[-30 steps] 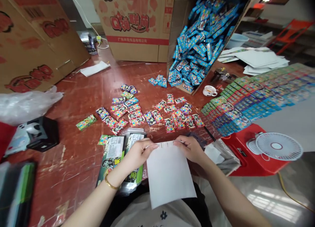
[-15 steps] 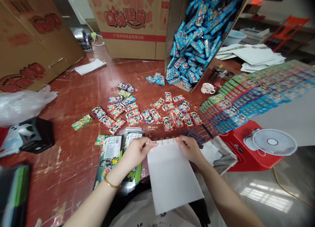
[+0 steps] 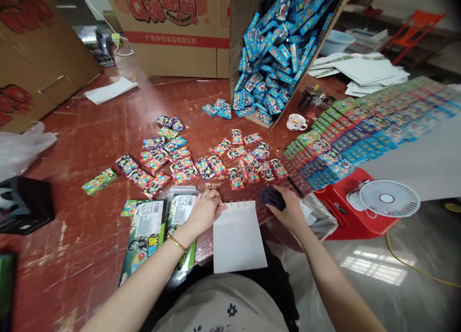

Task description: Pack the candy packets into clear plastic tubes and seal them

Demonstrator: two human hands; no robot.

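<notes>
My left hand [image 3: 208, 208] pinches the top left corner of a white sheet [image 3: 239, 238], which lies over the table's front edge and hangs toward my lap. To the right of the sheet, my right hand [image 3: 289, 208] is closed round a dark, rounded object [image 3: 272, 198] whose kind I cannot make out. Two green and black printed packages [image 3: 144, 241] lie under and beside my left forearm. Beyond my hands, small colourful candy packets [image 3: 183, 168] are scattered over the red table [image 3: 86, 231].
A tilted carton [image 3: 236, 29] spills blue packets [image 3: 277, 58] at the back. Right of it are a cup [image 3: 296, 122], layered packet strips [image 3: 360, 130] and a white fan [image 3: 389, 198] on a red box [image 3: 334, 205]. A black holder [image 3: 27, 205] stands at left.
My right hand has let go of the sheet's top right corner and moved right, onto the dark object. The sheet now hangs lower and straighter, and the view has shifted.
</notes>
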